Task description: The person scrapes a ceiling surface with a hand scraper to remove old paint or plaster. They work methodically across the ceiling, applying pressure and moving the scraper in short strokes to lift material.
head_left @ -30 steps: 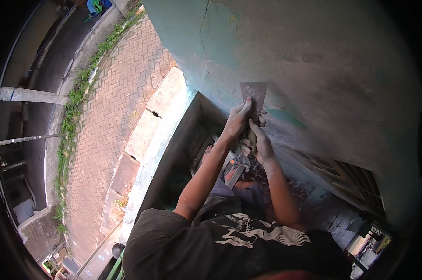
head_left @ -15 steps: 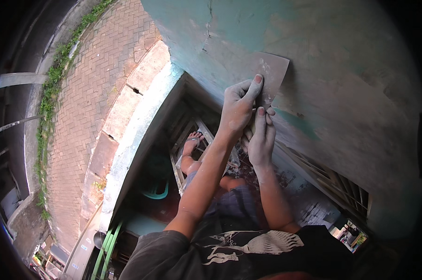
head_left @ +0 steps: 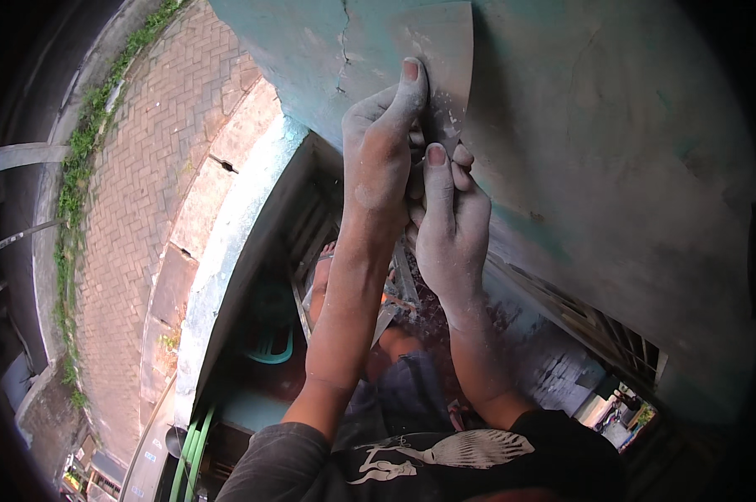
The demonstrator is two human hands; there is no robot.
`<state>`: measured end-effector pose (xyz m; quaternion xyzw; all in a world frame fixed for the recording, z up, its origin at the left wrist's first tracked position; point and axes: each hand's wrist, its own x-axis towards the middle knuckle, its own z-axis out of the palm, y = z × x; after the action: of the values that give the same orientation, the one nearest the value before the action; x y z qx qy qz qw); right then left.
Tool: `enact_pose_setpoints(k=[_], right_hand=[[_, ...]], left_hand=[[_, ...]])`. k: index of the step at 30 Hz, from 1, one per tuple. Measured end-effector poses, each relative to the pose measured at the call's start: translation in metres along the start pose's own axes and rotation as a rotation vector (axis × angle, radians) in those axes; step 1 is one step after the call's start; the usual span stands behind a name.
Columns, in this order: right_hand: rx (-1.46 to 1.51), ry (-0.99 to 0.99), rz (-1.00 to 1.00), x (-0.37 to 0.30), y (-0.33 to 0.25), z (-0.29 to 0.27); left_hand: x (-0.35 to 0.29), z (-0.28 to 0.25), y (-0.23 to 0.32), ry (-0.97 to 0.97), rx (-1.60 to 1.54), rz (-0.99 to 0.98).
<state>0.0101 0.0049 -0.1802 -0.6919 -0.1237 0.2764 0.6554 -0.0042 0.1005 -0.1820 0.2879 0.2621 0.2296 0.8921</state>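
Note:
A flat grey putty blade [head_left: 441, 58] lies pressed against a teal wall [head_left: 579, 125] coated in grey filler. My left hand [head_left: 382, 146] grips it from the left, index finger stretched up along the blade. My right hand [head_left: 449, 217] holds it just below, one finger pointing up onto the blade. Both hands are dusted white. A thin crack [head_left: 342, 42] runs down the wall just left of the blade.
Far below on the left lies a brick-paved path [head_left: 144, 192] edged with weeds. A pale concrete ledge [head_left: 227, 243] runs under the wall. My bare foot [head_left: 319, 280] rests on a ladder rung below. A metal grille [head_left: 595, 326] sits lower right.
Both hands and the blade have risen up the wall and now fill more of the view; the camera has come closer to the wall.

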Motion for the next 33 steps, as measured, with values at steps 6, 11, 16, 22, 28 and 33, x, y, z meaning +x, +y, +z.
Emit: enact_pose_setpoints(k=[6,11,16,22,28,33], right_hand=[[0.032,0.111,0.031,-0.034,0.030,-0.022],[0.034,0.037,0.045,-0.022,0.006,-0.009],[-0.056,-0.011,-0.043,-0.012,-0.016,0.000],[-0.052,0.016,-0.054,-0.012,-0.032,0.000],[0.023,0.034,-0.032,-0.023,-0.030,0.008],[-0.013,-0.024,-0.081,-0.014,-0.051,0.017]], left_hand=[[-0.020,0.002,-0.036,-0.003,0.124,-0.113],[-0.013,0.008,-0.010,0.019,0.075,-0.086],[-0.013,0.015,0.012,0.017,0.039,-0.056],[-0.012,0.027,0.014,0.023,0.072,0.015],[-0.020,0.023,0.030,0.041,0.127,-0.043],[-0.023,0.039,0.063,0.042,0.116,0.005]])
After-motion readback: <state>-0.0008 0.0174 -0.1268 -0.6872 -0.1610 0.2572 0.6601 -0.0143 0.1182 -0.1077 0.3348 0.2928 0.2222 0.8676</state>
